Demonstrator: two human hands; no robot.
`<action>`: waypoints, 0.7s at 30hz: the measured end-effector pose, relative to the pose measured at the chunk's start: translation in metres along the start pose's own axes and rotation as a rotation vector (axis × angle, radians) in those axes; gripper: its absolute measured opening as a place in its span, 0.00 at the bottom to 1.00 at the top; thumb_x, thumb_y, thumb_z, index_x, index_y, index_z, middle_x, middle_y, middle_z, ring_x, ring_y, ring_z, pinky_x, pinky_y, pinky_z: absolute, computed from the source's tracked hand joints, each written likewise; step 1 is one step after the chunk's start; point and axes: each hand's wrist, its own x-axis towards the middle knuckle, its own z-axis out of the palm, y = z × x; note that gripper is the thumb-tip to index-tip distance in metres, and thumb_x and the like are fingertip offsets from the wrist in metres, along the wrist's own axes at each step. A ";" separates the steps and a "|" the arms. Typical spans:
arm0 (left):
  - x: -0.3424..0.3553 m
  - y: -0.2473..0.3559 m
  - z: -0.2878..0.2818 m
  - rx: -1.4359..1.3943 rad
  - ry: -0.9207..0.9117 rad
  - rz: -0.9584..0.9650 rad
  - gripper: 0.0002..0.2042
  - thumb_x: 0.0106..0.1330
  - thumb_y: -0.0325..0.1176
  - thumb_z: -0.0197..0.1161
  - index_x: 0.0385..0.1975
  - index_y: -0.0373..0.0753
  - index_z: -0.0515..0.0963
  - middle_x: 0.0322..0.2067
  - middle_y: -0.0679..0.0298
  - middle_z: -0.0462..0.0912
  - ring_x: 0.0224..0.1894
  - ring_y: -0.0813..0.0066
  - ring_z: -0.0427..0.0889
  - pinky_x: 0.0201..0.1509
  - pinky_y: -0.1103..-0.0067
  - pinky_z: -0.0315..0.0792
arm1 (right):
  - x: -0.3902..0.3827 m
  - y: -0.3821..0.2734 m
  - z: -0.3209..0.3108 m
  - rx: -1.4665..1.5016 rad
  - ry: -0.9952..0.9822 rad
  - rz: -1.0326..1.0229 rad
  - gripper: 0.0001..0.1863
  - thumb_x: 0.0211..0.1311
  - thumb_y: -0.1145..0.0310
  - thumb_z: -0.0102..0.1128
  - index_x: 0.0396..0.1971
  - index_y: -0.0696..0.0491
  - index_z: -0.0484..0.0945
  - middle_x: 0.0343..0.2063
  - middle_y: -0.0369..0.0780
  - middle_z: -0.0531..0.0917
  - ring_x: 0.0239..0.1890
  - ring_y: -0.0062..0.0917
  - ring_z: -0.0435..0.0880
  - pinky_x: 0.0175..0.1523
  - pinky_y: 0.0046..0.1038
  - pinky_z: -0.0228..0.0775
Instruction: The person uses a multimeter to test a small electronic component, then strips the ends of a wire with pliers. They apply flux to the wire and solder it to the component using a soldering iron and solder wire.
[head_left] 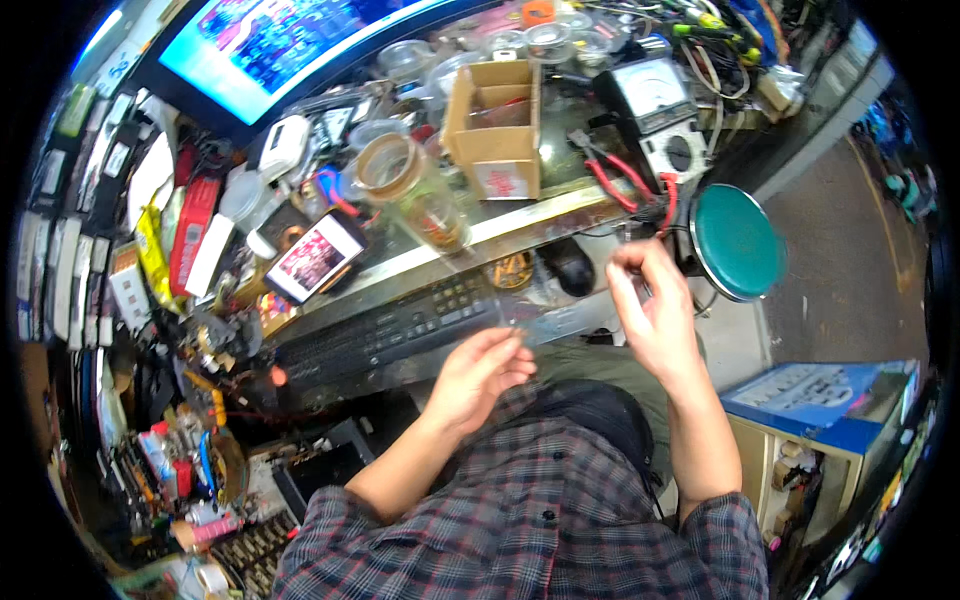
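My left hand (488, 370) is curled at the front of the desk, right of the black keyboard (385, 330), with thumb and forefinger pinched on a small clear piece (520, 333). A clear strip (560, 320) lies just beyond it; I cannot tell whether they are one thing. My right hand (650, 295) is raised with its fingertips curled together below red-handled pliers (625, 195); what they hold, if anything, is too small or hidden to make out. A black mouse (568, 268) and a round tin of small yellowish bits (510, 270) sit between and behind my hands.
A tall clear jar (420, 200), cardboard box (492, 135), phone (310, 255), analog meter (650, 95) and round green-topped object (730, 240) crowd the desk below a lit screen (250, 50). A blue-topped cabinet (790, 400) stands at right; piled clutter (180, 460) fills the left.
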 end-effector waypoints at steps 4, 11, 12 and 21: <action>-0.003 -0.013 -0.019 -0.102 -0.022 -0.067 0.07 0.81 0.34 0.62 0.49 0.38 0.81 0.42 0.58 0.89 0.43 0.67 0.91 0.48 0.75 0.85 | 0.071 -0.008 -0.036 -0.560 0.328 -0.225 0.36 0.62 0.55 0.79 0.64 0.56 0.74 0.62 0.55 0.75 0.66 0.52 0.74 0.70 0.47 0.68; 0.004 -0.032 0.008 0.018 -0.199 -0.128 0.07 0.82 0.34 0.60 0.49 0.38 0.78 0.46 0.50 0.88 0.47 0.60 0.91 0.51 0.71 0.87 | 0.157 0.057 -0.049 -0.644 0.124 0.097 0.68 0.48 0.33 0.78 0.82 0.52 0.54 0.74 0.59 0.64 0.73 0.57 0.71 0.76 0.48 0.67; 0.004 -0.035 0.009 0.051 -0.209 -0.132 0.08 0.83 0.34 0.59 0.50 0.37 0.77 0.47 0.49 0.88 0.48 0.60 0.91 0.53 0.70 0.86 | 0.157 0.065 -0.053 -0.610 0.113 0.121 0.67 0.48 0.34 0.78 0.82 0.53 0.54 0.73 0.59 0.65 0.73 0.57 0.71 0.76 0.47 0.66; 0.014 -0.032 0.007 0.055 -0.243 -0.219 0.08 0.85 0.37 0.54 0.50 0.40 0.72 0.42 0.50 0.86 0.43 0.61 0.91 0.46 0.71 0.85 | 0.117 0.009 -0.158 0.220 0.322 0.122 0.55 0.66 0.49 0.75 0.81 0.61 0.53 0.64 0.49 0.77 0.64 0.32 0.79 0.70 0.34 0.72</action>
